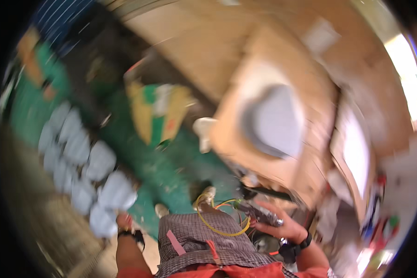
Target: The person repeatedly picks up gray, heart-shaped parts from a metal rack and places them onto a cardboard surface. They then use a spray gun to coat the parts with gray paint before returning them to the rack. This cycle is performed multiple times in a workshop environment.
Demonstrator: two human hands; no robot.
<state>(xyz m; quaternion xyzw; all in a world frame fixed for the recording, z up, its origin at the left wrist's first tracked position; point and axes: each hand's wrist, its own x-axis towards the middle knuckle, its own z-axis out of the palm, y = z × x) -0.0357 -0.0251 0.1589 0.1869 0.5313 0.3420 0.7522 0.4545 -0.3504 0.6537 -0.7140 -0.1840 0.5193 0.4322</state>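
My right hand is wrapped round a silver and dark air tool at the right of my lap. A thin yellow hose loops from the tool across my checked apron. My left hand hangs low beside a pile of grey padded pieces; its fingers are too blurred to read, and nothing shows clearly in it. Ahead of me a grey rounded panel lies on a brown cardboard-covered table, apart from both hands.
An open carton with green and white markings stands on the green floor. Another person's arm shows at the far left. A white sheet-like piece leans by the table's right side. Assorted clutter fills the lower right.
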